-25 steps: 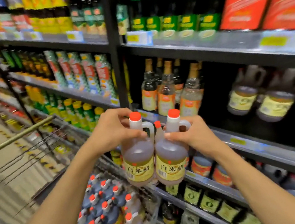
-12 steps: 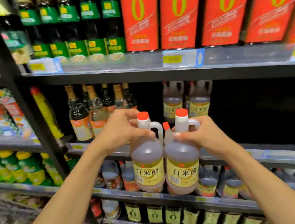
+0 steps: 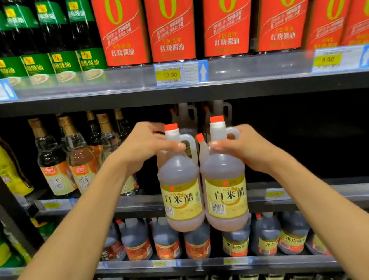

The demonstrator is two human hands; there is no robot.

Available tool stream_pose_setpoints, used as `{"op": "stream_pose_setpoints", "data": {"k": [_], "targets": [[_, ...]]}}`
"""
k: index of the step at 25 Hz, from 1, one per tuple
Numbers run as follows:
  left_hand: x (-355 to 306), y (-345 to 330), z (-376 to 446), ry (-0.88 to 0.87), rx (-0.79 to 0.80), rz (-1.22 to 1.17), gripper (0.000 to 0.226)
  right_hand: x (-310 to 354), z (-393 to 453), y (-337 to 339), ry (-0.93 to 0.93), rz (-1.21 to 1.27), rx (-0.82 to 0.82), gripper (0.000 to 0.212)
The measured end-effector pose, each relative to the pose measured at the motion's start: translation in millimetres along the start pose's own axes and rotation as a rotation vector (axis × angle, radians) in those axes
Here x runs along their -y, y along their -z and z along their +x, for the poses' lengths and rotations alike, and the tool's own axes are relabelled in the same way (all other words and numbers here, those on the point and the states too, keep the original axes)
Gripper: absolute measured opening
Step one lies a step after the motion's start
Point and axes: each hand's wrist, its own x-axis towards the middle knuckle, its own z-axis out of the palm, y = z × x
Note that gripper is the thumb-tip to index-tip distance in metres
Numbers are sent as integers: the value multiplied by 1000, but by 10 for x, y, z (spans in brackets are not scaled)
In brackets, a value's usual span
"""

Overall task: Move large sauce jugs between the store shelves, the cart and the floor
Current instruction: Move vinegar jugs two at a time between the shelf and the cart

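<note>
left hand (image 3: pixel 143 147): fingers curled round the neck and handle of the left jug (image 3: pixel 180 187), thumb across the front just under the cap, fingertips hidden behind the neck. grasping, not loose.

right hand (image 3: pixel 247 146): wrapped round the handle and neck of the right jug (image 3: pixel 225 186), thumb tip lying across the front of the neck, remaining fingers out of sight behind the handle. also a firm grasp.

both jugs hang upright, long axis vertical, red caps up, yellow labels facing the camera. handles sit at the right of each neck. the two bodies touch side by side. a smaller red spout cap shows between the two necks.

position: jugs held in the air in front of the middle shelf (image 3: pixel 304 191), their bases below its front edge and overlapping the row of dark jugs (image 3: pixel 166 239) on the shelf beneath. not resting on any surface.

behind the hands, at the back of the middle shelf: two more jugs (image 3: pixel 185 113) of the same shape, partly hidden. to the right of them the shelf bay is dark. to the left stand clear glass bottles (image 3: pixel 82 159) with gold-foil necks.

upper shelf: red-labelled bottles (image 3: pixel 170 18), green-labelled bottles (image 3: pixel 57 36) to their left, price tag (image 3: pixel 169 75) reading 10.90 on the rail.
</note>
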Motion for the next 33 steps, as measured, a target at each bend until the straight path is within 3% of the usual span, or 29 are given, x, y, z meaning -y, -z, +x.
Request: {"op": "stream_pose_setpoints", "data": {"k": [3, 6, 9, 12, 15, 18, 33], "targets": [[-63, -17, 80, -8, -11, 28, 38, 0, 120, 101, -52, -6, -20, 7], [-172, -13, 143, -23, -20, 18, 32, 42, 215, 156, -180, 64, -73, 38], [-236, 7, 211, -3, -51, -17, 20, 100, 280, 206, -196, 87, -21, 50], [-261, 11, 303, -1, -69, -82, 28, 120, 335, 255, -150, 88, -6, 40], [-262, -4, 372, 5, -99, -67, 37, 96, 393, 273, -41, 112, -61, 6], [-196, -58, 469, -34, -128, -37, 53, 9, 456, 301, 26, 94, -128, 15], [183, -183, 587, -77, -46, 38, 38, -404, 538, 323, -8, -7, -142, 11]]}}
